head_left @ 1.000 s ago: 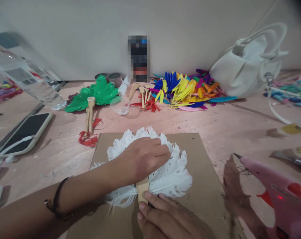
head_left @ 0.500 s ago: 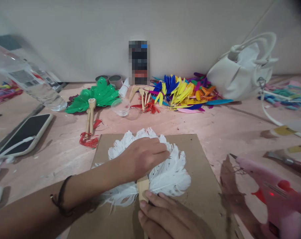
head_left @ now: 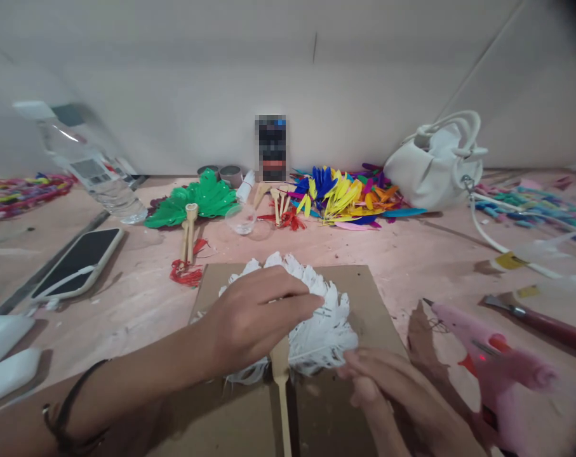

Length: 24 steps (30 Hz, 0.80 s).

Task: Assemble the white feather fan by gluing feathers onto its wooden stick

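Two hands worked over the white feather fan (head_left: pixel 319 320) on the cardboard sheet (head_left: pixel 364 298) at the desk's near edge; your left hand (head_left: pixel 254 317) lay flat on the feathers, fingers (head_left: pixel 292 303) stretched out and pressing, gripping nothing; your right hand (head_left: pixel 387 387) sat just right of the fan's wooden handle (head_left: pixel 282 393), fingers loosely curled and blurred, touching the feather edge, hold unclear; a pink glue gun (head_left: pixel 482 362) stood near to the right; a phone (head_left: pixel 78 262) lay far left; a green fan (head_left: pixel 195 203), coloured feathers (head_left: pixel 340 197) and a white bag (head_left: pixel 435 168) lined the wall.
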{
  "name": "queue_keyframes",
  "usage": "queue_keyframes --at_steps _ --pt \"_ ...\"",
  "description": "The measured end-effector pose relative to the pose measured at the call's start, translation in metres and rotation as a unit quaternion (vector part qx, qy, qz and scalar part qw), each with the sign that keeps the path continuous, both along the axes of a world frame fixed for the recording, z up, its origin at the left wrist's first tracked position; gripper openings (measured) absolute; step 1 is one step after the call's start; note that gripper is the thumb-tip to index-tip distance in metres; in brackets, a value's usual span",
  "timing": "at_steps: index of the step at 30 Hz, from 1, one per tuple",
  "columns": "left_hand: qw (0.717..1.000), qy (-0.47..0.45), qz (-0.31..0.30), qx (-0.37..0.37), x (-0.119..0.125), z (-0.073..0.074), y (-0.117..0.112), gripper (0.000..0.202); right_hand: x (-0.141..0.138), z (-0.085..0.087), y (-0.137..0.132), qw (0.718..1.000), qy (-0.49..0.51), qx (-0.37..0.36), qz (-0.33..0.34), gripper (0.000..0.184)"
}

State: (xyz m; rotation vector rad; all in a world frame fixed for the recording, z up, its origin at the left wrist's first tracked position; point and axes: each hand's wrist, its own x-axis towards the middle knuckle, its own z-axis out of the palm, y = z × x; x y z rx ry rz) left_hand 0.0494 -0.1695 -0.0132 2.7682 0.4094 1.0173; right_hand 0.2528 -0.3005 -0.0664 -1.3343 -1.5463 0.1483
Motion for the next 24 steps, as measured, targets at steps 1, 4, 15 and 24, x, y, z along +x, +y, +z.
queue_keyframes --at_steps 1,4,15,24 --pt "1.000 -0.005 0.000 0.006 -0.002 0.002 -0.006 0.021 -0.003 0.000 0.000 0.998 0.041 -0.022 -0.031 0.014" --pt "1.000 -0.003 0.003 0.005 -0.008 0.003 -0.019 0.023 -0.015 0.003 0.004 0.990 0.127 -0.057 -0.009 0.016" --pt "1.000 -0.005 -0.013 0.008 -0.015 -0.006 -0.042 0.023 -0.030 0.016 0.004 0.976 0.171 -0.105 0.084 0.022" --pt "0.997 -0.023 -0.058 -0.049 -0.013 -0.014 -0.044 0.023 -0.032 0.004 0.000 0.971 0.185 -0.101 0.114 0.026"
